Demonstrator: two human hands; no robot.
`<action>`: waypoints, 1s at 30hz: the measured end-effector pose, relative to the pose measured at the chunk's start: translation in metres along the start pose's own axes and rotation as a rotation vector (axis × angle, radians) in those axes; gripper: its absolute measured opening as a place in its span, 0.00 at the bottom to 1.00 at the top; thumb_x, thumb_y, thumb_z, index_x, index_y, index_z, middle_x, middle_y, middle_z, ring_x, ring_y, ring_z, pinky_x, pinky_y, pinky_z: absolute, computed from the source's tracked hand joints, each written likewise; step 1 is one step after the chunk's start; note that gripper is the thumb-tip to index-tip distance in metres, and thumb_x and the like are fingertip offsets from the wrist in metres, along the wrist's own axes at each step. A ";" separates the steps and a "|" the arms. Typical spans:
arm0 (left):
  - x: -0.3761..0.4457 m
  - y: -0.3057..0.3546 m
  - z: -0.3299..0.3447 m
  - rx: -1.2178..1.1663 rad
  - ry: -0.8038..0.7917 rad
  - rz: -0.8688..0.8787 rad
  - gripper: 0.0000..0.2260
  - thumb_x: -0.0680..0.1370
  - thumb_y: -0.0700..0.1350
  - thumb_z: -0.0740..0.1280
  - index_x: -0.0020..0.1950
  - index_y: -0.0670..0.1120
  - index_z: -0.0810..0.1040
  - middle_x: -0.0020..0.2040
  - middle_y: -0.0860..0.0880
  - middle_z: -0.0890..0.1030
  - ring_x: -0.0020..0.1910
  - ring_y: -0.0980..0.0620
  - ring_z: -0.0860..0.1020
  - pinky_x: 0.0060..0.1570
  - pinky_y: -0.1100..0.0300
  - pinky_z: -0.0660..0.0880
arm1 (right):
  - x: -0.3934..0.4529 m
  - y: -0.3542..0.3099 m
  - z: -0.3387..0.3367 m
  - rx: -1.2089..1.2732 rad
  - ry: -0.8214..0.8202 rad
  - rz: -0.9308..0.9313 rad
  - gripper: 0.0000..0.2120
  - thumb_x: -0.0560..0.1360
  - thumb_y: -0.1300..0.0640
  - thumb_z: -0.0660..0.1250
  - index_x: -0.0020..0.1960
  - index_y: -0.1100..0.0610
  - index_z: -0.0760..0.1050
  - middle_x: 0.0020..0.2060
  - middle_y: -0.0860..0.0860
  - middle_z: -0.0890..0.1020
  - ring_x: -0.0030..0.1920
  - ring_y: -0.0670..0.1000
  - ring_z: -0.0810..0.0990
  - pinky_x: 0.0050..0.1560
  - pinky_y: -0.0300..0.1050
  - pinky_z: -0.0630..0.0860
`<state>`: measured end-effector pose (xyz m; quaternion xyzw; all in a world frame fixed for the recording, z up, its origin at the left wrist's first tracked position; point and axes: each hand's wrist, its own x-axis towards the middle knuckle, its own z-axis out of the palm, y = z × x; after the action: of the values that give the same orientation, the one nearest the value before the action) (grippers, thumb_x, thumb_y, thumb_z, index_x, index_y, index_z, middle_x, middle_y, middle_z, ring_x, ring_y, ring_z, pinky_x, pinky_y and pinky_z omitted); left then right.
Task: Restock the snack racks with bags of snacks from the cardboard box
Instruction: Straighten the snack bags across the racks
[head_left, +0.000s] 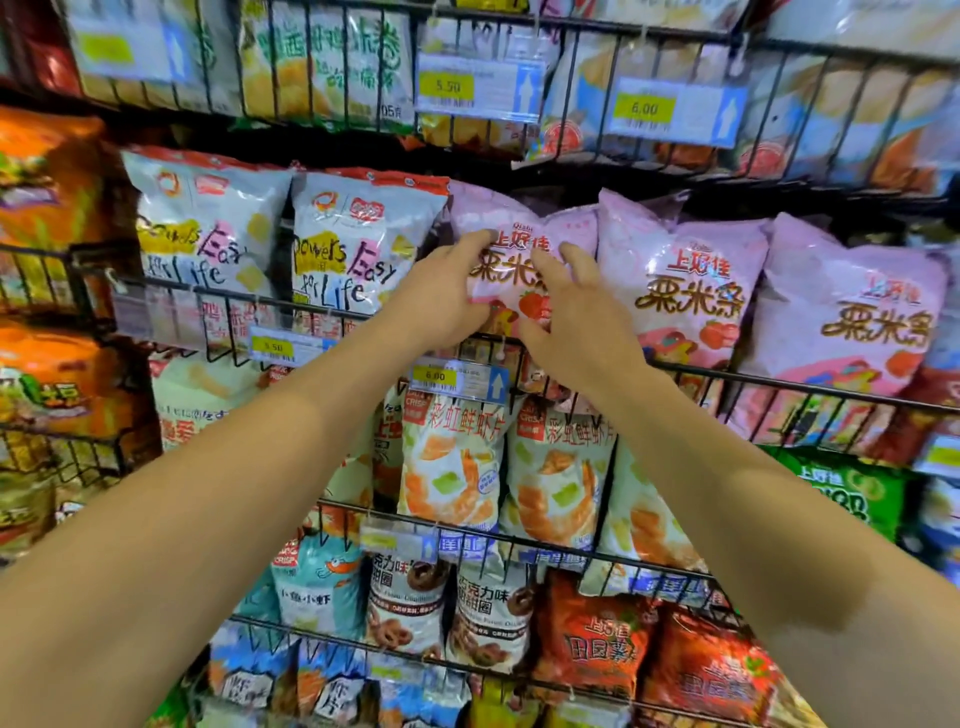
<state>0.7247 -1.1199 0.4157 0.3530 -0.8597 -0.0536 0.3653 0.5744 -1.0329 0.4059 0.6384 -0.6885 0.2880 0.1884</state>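
Note:
A pink snack bag (511, 228) with red lettering stands in the middle wire rack (779, 387), leftmost of a row of pink bags. My left hand (441, 296) grips its left edge, thumb on the front and fingers curled round the side. My right hand (576, 312) presses on the bag's front with spread, slightly bent fingers. Two more pink bags (685, 286) stand to the right in the same rack. The cardboard box is out of view.
White bags (213, 244) fill the rack to the left of the pink row. Racks above and below hold several other snack bags, with yellow price tags (447, 87) clipped to the wire fronts. Orange bags (47, 208) sit on the far left.

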 end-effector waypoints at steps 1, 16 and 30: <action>-0.002 0.002 -0.003 0.002 0.007 -0.003 0.35 0.76 0.44 0.70 0.81 0.51 0.57 0.71 0.39 0.70 0.65 0.39 0.72 0.56 0.54 0.70 | 0.000 -0.001 -0.003 -0.006 -0.002 0.003 0.33 0.80 0.50 0.65 0.81 0.51 0.55 0.80 0.51 0.53 0.72 0.58 0.68 0.65 0.55 0.71; -0.013 0.068 -0.096 0.055 0.380 0.128 0.23 0.78 0.49 0.68 0.73 0.48 0.72 0.68 0.47 0.77 0.67 0.46 0.74 0.66 0.52 0.70 | 0.011 -0.014 -0.107 -0.129 0.124 -0.106 0.31 0.79 0.47 0.66 0.78 0.53 0.61 0.75 0.53 0.62 0.72 0.60 0.65 0.67 0.56 0.71; 0.049 0.035 -0.186 0.236 0.557 -0.007 0.24 0.79 0.51 0.67 0.74 0.45 0.70 0.70 0.44 0.75 0.68 0.44 0.73 0.65 0.50 0.70 | 0.097 -0.046 -0.164 -0.083 0.400 -0.304 0.27 0.75 0.50 0.70 0.71 0.56 0.71 0.64 0.56 0.74 0.64 0.62 0.72 0.63 0.54 0.71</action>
<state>0.8045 -1.0943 0.5919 0.3969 -0.7257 0.1443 0.5432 0.5909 -1.0042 0.5988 0.6566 -0.5449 0.3485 0.3881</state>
